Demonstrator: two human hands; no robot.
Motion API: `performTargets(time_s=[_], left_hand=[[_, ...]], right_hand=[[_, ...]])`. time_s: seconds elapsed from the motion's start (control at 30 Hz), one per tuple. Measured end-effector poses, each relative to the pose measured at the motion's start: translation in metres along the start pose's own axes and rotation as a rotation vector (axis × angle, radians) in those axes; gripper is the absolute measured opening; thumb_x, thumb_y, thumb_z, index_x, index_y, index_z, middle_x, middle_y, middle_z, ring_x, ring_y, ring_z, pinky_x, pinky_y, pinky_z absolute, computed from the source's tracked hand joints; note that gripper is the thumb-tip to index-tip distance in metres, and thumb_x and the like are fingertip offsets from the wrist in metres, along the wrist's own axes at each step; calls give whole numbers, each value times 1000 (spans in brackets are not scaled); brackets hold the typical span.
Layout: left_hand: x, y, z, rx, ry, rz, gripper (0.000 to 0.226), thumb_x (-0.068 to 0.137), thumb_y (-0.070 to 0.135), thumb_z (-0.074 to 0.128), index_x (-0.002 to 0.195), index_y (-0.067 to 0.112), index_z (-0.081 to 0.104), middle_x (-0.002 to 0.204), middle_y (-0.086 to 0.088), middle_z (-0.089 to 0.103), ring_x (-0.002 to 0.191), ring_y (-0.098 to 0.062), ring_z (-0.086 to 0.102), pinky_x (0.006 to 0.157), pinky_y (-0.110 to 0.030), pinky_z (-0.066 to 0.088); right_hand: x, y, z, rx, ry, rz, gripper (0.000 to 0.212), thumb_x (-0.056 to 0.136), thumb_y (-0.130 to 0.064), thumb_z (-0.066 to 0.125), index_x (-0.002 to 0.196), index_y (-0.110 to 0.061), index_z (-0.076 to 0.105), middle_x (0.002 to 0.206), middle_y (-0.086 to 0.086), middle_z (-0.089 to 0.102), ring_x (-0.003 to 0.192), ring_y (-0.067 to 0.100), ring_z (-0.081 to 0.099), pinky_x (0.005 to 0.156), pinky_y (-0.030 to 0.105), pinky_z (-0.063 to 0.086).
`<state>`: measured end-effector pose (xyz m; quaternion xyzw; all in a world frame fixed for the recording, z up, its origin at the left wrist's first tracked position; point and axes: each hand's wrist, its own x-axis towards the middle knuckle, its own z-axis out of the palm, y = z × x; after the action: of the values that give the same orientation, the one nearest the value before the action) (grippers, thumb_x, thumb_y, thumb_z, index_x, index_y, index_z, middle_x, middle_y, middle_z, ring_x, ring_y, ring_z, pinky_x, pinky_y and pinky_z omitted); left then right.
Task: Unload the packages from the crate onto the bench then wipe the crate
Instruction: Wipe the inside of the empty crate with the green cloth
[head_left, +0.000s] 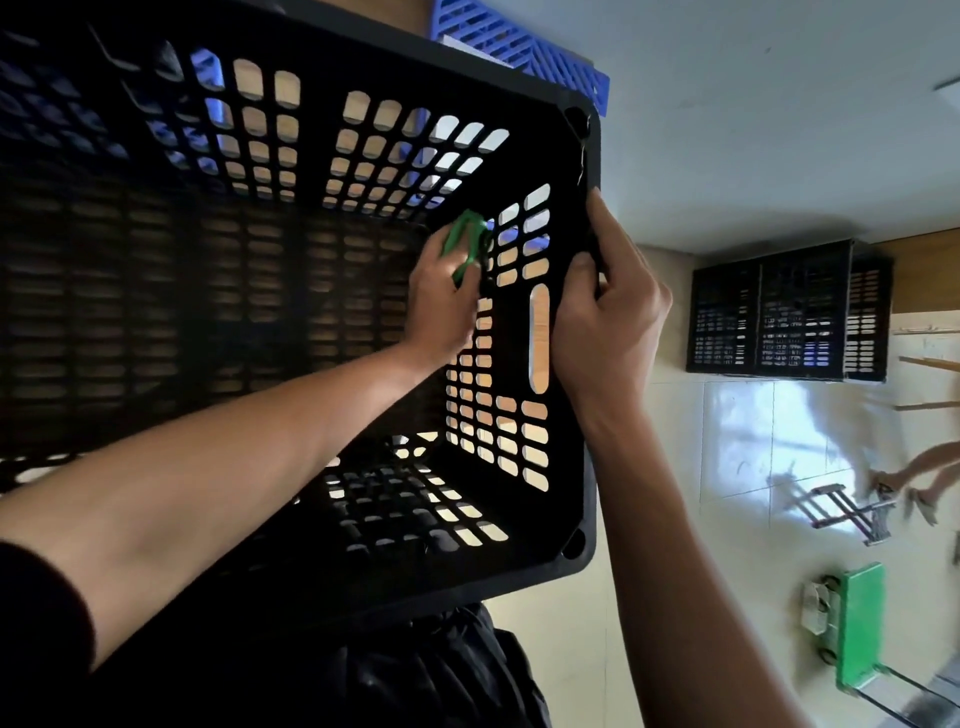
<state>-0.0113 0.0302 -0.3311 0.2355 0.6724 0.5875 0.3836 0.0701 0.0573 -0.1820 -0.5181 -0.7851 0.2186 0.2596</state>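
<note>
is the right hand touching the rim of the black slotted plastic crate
Touching. The head view shows the right hand wrapped over the black slotted plastic crate's side rim, fingers curled onto its edge beside the handle slot.

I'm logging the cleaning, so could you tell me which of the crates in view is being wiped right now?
The large black crate up close: left hand presses a green cloth inside, right hand grips its rim.

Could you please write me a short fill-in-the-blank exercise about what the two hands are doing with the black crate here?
1. The left hand presses a cloth coloured ____ against the crate's inner wall.
2. The right hand grips the black crate by its ____.
3. Inside the crate there are ____ packages.
4. Behind the black crate stands a crate coloured ____.

Missing words: green; rim; no; blue
</note>
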Motion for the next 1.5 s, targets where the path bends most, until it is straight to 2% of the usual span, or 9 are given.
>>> performTargets(time_s=[0.1,0.3,0.43,0.67,0.97,1.07,1.2,1.37,1.5], left_hand=[[12,-23,-7,30,-48,-121,31,101,-5,53,131,-5,60,137,-3,54,86,5,64,68,-11,53],[19,-19,0,-70,40,-272,32,101,9,57,132,5,67,136,-7,65,120,-15,62,99,-13,48],[15,0,5,-239,59,-285,30,98,25,58,116,6,72,118,-28,66,110,-47,62,94,-58,52],[-13,79,13,-329,106,-36,32,98,18,60,125,5,71,129,-7,62,115,1,60,107,-28,48],[-10,39,10,-171,86,41,36,96,9,59,131,4,67,139,-8,56,126,-17,58,111,-31,47],[4,9,0,-20,35,-181,34,95,-2,55,125,6,69,133,-13,60,111,-18,63,80,-9,50],[6,3,-11,-11,-37,-338,27,96,-3,49,90,9,73,72,-5,68,51,0,57,46,-19,41],[-9,18,-10,-264,-22,-422,36,100,5,58,134,13,67,117,-1,74,103,-13,71,91,-28,58],[-29,39,-11,-334,-68,-377,37,100,11,61,136,17,66,117,-1,74,108,-18,71,98,-35,57]], right_hand=[[-1,0,0,6,0,-18,52,92,-1,45,141,-9,60,128,3,71,92,8,58,81,18,49],[-1,-4,-1,12,3,-21,50,92,1,46,139,-7,61,132,2,69,101,29,72,84,27,56],[-2,-5,-2,12,2,-13,51,92,1,46,139,-9,61,132,1,69,100,27,72,88,40,60],[0,-8,-4,46,-10,72,48,95,2,48,139,-10,61,137,0,65,123,7,63,102,23,51],[-1,-10,-3,25,-36,123,52,94,-4,47,141,-22,61,125,3,73,96,9,62,91,25,50],[-1,-9,-3,27,-38,138,53,93,-7,46,141,-23,61,113,4,75,88,6,50,83,24,44],[-2,-12,-5,-2,-38,125,52,94,-6,45,141,-21,60,126,0,72,89,8,58,86,26,52],[-4,-16,-5,-11,-25,86,51,93,-2,45,140,-16,62,133,-3,68,110,13,69,95,30,54],[-3,-16,-6,-19,-33,89,52,93,-4,45,141,-18,61,132,-4,69,109,19,68,94,26,53]])
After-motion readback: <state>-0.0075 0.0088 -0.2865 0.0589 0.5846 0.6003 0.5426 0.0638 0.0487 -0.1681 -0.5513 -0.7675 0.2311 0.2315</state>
